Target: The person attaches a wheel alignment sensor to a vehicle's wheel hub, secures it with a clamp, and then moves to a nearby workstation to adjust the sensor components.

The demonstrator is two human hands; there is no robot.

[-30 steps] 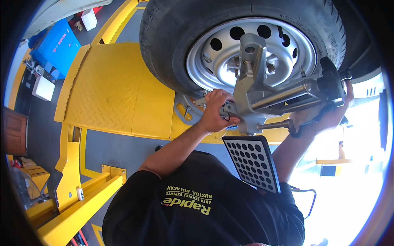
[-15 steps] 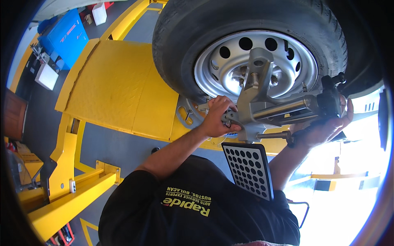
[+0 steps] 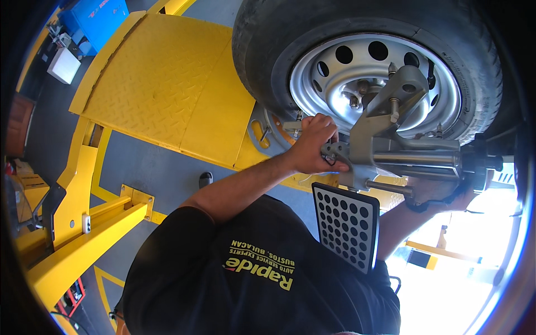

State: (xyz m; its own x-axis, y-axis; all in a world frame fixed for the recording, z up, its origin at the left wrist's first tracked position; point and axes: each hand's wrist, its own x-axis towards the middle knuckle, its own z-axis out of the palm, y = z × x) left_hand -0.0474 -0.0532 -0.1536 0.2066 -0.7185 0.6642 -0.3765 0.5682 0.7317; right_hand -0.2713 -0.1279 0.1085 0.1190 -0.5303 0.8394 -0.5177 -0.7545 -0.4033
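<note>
Grey wheel clamp (image 3: 391,151) in both closed hands (image 3: 315,142).

Yellow ramp (image 3: 162,84); silver rim (image 3: 335,78); black target plate (image 3: 346,226), white dots.

A single view is given, taken from a fisheye camera worn on the head and turned steeply down over the person's own chest. The wheel (image 3: 368,78) is seen close up at one o'clock, the yellow ramp (image 3: 162,89) at ten o'clock. Straight edges are bent toward the dark rim.
</note>
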